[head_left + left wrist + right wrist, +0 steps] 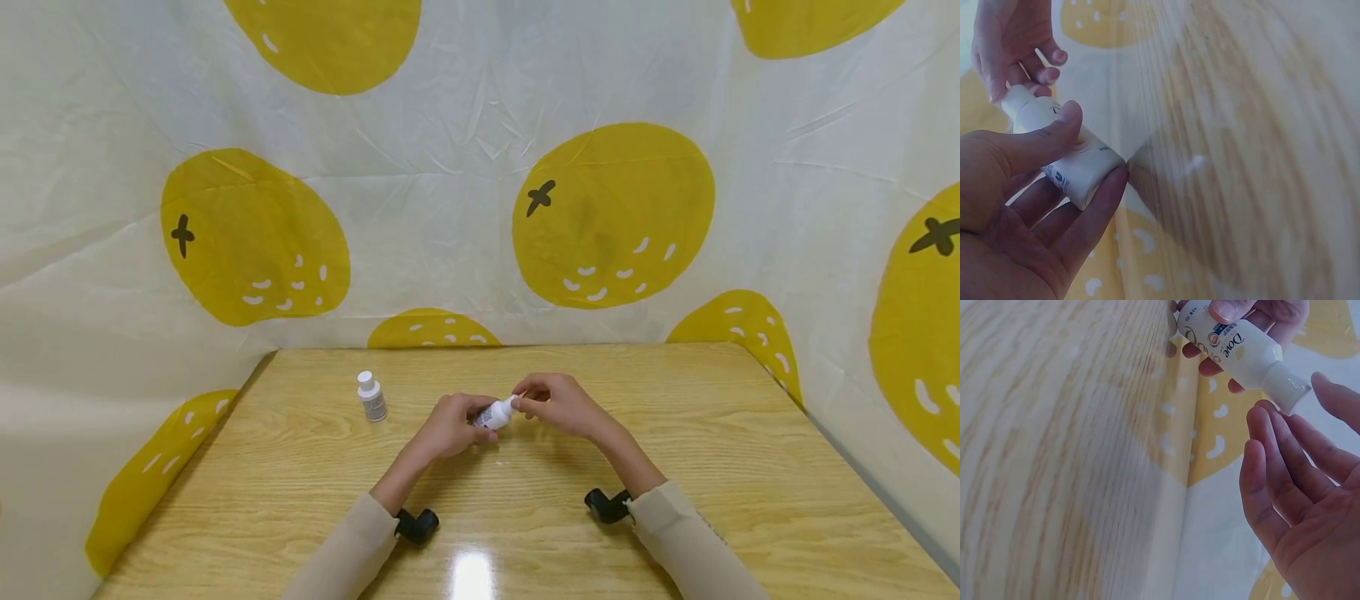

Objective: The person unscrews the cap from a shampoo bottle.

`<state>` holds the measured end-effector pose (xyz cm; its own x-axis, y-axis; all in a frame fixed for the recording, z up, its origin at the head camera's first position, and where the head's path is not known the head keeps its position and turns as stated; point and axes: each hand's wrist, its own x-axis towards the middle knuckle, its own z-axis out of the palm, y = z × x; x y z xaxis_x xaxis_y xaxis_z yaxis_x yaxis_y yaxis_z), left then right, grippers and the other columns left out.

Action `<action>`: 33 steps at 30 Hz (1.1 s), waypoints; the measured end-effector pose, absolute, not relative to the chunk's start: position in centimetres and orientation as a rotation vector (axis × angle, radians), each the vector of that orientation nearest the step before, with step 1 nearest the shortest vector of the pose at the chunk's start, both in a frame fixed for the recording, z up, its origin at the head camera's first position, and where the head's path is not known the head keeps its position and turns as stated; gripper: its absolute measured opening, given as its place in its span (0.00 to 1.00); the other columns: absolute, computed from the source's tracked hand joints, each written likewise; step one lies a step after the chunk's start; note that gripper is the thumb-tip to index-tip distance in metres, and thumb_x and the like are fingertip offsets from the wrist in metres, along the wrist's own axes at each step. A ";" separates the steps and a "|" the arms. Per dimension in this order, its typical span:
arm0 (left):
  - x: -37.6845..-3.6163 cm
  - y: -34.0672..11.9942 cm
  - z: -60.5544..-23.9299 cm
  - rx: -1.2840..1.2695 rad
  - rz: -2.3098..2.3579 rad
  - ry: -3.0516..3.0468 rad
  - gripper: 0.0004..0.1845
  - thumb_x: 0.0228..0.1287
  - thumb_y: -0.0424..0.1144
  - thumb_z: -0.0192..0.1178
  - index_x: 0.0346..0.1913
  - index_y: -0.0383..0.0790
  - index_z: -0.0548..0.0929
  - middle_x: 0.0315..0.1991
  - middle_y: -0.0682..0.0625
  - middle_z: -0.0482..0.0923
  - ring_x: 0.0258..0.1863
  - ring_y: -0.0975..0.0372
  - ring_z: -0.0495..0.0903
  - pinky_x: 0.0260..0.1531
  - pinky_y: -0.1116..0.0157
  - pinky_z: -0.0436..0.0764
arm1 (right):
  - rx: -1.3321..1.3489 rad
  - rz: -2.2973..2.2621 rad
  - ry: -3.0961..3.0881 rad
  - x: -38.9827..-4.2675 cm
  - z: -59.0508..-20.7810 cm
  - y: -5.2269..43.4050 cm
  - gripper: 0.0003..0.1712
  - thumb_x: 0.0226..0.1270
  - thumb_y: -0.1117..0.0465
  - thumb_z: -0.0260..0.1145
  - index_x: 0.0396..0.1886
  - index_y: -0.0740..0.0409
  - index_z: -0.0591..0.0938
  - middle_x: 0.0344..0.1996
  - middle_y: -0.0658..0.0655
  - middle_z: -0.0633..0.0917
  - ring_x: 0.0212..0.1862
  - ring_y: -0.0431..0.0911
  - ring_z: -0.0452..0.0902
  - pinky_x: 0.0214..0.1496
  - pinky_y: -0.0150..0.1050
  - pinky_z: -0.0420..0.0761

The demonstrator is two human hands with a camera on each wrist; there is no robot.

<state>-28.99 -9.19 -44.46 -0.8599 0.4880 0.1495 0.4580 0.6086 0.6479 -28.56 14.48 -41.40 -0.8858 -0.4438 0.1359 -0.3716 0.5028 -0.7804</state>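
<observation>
My left hand (452,427) grips a small white Dove bottle (1229,347) round its body, thumb across the label side and fingers beneath. The bottle is tilted, its white cap (1286,389) pointing towards my right hand (557,404). In the right wrist view, the right fingertips (1263,407) are right at the cap's lower edge, while the thumb stands a little off its other side. The left wrist view has the bottle's base (1100,184) close by the left fingers, with printed text partly covered by the thumb.
A second small white bottle (371,397) stands upright on the wooden table (300,500), left of my left hand. Black wrist camera mounts (417,527) sit below both wrists. A white curtain (442,225) with yellow fruit shapes hangs behind the table and along its sides.
</observation>
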 end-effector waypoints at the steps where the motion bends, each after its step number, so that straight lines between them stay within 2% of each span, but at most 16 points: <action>1: -29.0 -9.2 -44.4 0.818 1.100 2.779 0.22 0.60 0.39 0.76 0.58 0.48 0.88 0.48 0.52 0.90 0.43 0.62 0.83 0.47 0.59 0.81 | -0.717 -1.349 2.651 -28.6 -41.4 14.5 0.13 0.74 0.55 0.68 0.48 0.60 0.87 0.38 0.66 0.89 0.39 0.60 0.85 0.34 0.36 0.80; 15: -29.0 -9.1 -44.4 0.820 1.103 2.779 0.22 0.59 0.39 0.76 0.57 0.47 0.88 0.48 0.51 0.90 0.44 0.62 0.83 0.47 0.58 0.81 | -0.802 -1.359 2.626 -28.5 -41.1 14.7 0.11 0.74 0.58 0.68 0.47 0.62 0.87 0.39 0.68 0.88 0.40 0.61 0.84 0.35 0.36 0.79; 23: -29.0 -9.1 -44.3 0.818 1.113 2.775 0.20 0.59 0.38 0.77 0.55 0.48 0.89 0.47 0.52 0.90 0.44 0.62 0.83 0.47 0.58 0.81 | -0.760 -1.375 2.611 -28.5 -41.2 14.7 0.15 0.74 0.57 0.68 0.51 0.63 0.85 0.38 0.69 0.88 0.40 0.63 0.85 0.35 0.37 0.80; 33: -28.9 -9.1 -44.3 0.813 1.119 2.775 0.21 0.58 0.38 0.77 0.56 0.47 0.89 0.48 0.51 0.90 0.45 0.61 0.83 0.48 0.57 0.81 | -0.748 -1.354 2.619 -28.8 -41.6 14.8 0.12 0.75 0.56 0.67 0.47 0.61 0.86 0.38 0.67 0.88 0.40 0.60 0.85 0.38 0.39 0.82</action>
